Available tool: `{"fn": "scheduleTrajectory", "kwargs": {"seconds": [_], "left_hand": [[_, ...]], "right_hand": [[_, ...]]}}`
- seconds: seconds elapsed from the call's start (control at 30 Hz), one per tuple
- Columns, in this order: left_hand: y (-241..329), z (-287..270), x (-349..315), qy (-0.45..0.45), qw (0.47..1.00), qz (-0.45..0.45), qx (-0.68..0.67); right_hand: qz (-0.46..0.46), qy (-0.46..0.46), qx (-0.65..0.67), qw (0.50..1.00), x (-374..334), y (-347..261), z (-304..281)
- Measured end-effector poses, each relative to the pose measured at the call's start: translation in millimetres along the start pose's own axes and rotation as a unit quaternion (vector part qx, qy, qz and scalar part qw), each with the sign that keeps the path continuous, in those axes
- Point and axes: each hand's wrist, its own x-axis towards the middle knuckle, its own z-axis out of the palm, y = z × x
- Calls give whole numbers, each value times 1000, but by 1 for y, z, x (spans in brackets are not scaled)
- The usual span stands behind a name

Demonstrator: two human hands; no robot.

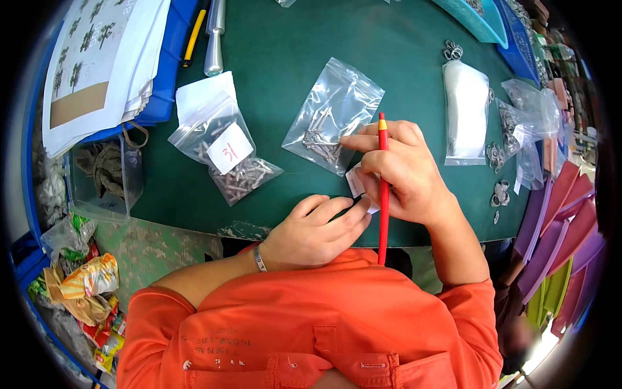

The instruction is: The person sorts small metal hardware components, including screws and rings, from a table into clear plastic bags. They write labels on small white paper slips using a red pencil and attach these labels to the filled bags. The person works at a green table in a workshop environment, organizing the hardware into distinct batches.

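Note:
My right hand (408, 172) grips a long red pen (383, 214) with a yellow band near its upper end. The index finger of that hand reaches to the edge of a clear zip bag (334, 97) with several small metal pins or screws inside. Under the right hand a small white paper slip (355, 183) shows in part. My left hand (315, 235) lies at the table's near edge, fingers stretched and flat beside the slip, partly over it. To the left is a fuller bag of metal parts (241, 181) with a white numbered label (230, 149).
A stack of white bags (466, 111) lies to the right, near small piles of metal rings (495, 155). A yellow-black marker (194, 37), a metal tool (214, 45), a blue tray of papers (162, 71) and a clear box (103, 175) stand left. Turquoise basket (479, 23) at far right.

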Motion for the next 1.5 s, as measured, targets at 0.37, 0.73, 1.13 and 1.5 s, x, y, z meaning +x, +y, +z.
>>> {"fn": "scheduleTrajectory", "kwargs": {"seconds": [0.37, 0.73, 1.13, 1.5], "left_hand": [[0, 2, -1, 6, 1000, 1, 7], [0, 5, -3, 16, 999, -7, -31], [0, 7, -4, 18, 1000, -2, -10], [-1, 5, -2, 19, 1000, -1, -9]], "right_hand": [[15, -39, -25, 999, 2, 3, -2], [28, 49, -20, 998, 18, 6, 32], [40, 30, 45, 998, 1, 20, -3], [-33, -9, -5, 999, 4, 18, 8]]}}
